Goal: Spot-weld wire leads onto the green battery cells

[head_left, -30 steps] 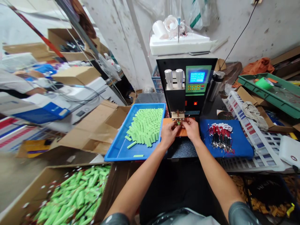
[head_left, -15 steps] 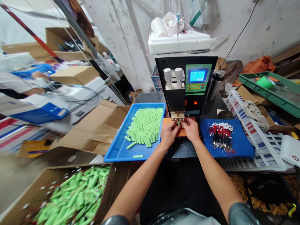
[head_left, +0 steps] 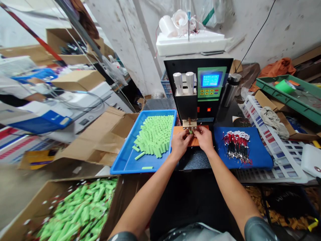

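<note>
My left hand (head_left: 179,143) pinches a green cylindrical battery cell (head_left: 191,132), most of it hidden by the fingers. The cell's end sits just beneath the electrode pins of a black spot welder (head_left: 187,105). Opposite it, the fingertips of my right hand (head_left: 204,139) are closed close against the cell. A thin wire lead (head_left: 200,124) with a pale tip shows above those fingers; its other end is hidden. Both hands rest over an orange board (head_left: 195,144) at the foot of the welder.
Left of the welder, a blue tray (head_left: 130,166) bears many green cells. Red and black leads (head_left: 235,145) with white connectors lie on a blue mat (head_left: 260,157) at right. A cardboard box (head_left: 26,204) of wired green cells stands lower left. A steel flask (head_left: 232,88) flanks the welder.
The view has shifted very slightly. Both hands keep the same grip and place under the electrodes.
</note>
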Tool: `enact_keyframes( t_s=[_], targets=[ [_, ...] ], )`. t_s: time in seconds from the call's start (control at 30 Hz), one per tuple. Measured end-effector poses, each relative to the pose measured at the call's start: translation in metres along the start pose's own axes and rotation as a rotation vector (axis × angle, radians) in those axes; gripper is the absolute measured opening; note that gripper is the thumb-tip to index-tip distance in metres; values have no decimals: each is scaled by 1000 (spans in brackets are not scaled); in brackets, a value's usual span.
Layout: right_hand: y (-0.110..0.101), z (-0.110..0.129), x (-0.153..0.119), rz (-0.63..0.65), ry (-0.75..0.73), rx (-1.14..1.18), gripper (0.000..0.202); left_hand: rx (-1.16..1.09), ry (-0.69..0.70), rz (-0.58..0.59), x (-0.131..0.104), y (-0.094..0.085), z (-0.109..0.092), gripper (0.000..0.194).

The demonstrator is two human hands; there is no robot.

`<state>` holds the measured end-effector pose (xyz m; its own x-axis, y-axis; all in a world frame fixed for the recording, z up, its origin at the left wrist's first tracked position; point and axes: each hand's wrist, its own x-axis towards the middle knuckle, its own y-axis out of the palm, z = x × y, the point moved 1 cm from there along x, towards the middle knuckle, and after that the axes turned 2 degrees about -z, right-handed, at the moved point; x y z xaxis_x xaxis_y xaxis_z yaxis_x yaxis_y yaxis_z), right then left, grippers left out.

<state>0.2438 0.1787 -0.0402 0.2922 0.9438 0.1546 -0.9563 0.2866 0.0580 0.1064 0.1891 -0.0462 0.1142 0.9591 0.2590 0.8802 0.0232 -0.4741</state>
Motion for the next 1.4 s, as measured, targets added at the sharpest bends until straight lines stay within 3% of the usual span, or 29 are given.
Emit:
enact_keyframes(
  t_s=[0.53,0.8,0.93,1.17,1.4],
  targets=[
    [-10,0,-2,58,69,35,35,-88,-39,50,1,1,0,27],
    [-28,5,-40,88,159,81,44,-309,-56,80,-10,-16,-24,24],
    [-25,4,-56,166,192,-4,38,-316,-81,66,-16,-21,-30,22],
    [-10,3,-61,252,180,-45,31,-362,-60,104,-25,-22,-37,21],
    [-11,3,-65,247,155,-109,28,-399,-55,99,-29,-17,-42,22]
  ],
)
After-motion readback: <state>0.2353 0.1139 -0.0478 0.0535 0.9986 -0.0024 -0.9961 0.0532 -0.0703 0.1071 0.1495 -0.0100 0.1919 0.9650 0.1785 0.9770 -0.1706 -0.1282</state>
